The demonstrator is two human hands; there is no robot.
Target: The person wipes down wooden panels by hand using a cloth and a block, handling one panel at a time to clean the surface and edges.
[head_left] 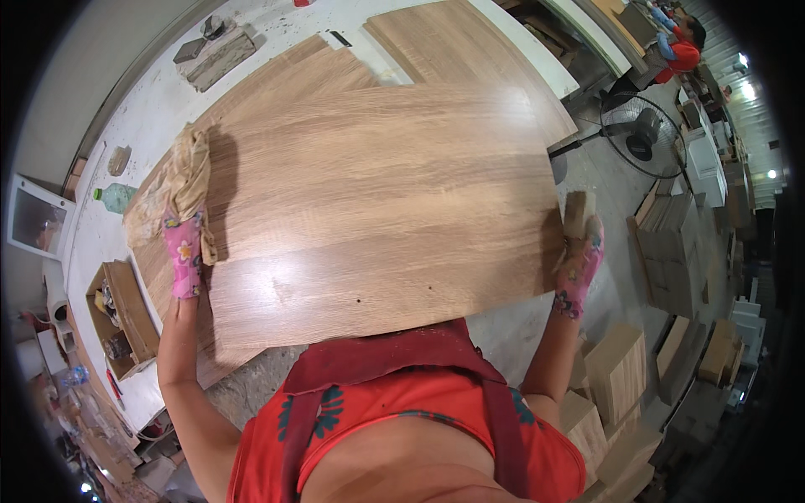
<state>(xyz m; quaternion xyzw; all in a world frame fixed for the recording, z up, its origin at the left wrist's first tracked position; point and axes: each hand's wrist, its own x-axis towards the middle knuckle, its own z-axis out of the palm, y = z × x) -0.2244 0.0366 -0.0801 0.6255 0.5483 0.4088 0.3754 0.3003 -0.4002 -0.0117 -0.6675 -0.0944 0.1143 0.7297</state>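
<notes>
Head view: large wood-grain board (377, 210) lies in front of me, near edge close to my maroon apron (377, 356), over other boards (453, 38) on white table (88, 239). My left hand (184, 247), in pink flowered glove (186, 281), clutches crumpled tan rag (193, 163) at board's left edge; fingertips hidden in folds. My right hand (579, 264), gloved alike, grasps small brown block (579, 211) just beside right edge; can't tell if fingers touch board too. Green bottle (117, 198) and open cardboard box (137, 310) left of me; black fan (642, 136) beyond right hand.
</notes>
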